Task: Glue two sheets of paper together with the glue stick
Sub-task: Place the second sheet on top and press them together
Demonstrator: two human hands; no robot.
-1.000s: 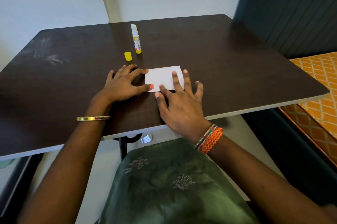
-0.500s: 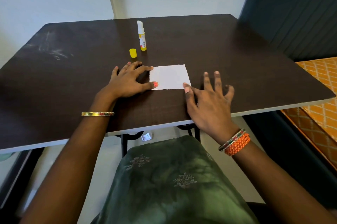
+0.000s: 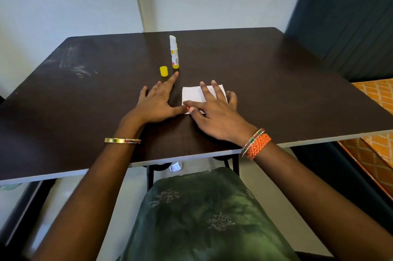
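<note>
A single head-worn wide-angle view looks forward and steeply down from close above the dark bench (image 3: pixel 276 82), its near edge and the person's lap below.

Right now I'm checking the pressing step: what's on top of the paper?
The right hand lies flat on the paper, and the left hand's thumb touches its near corner. Whether a second sheet lies beneath is hidden.
</note>
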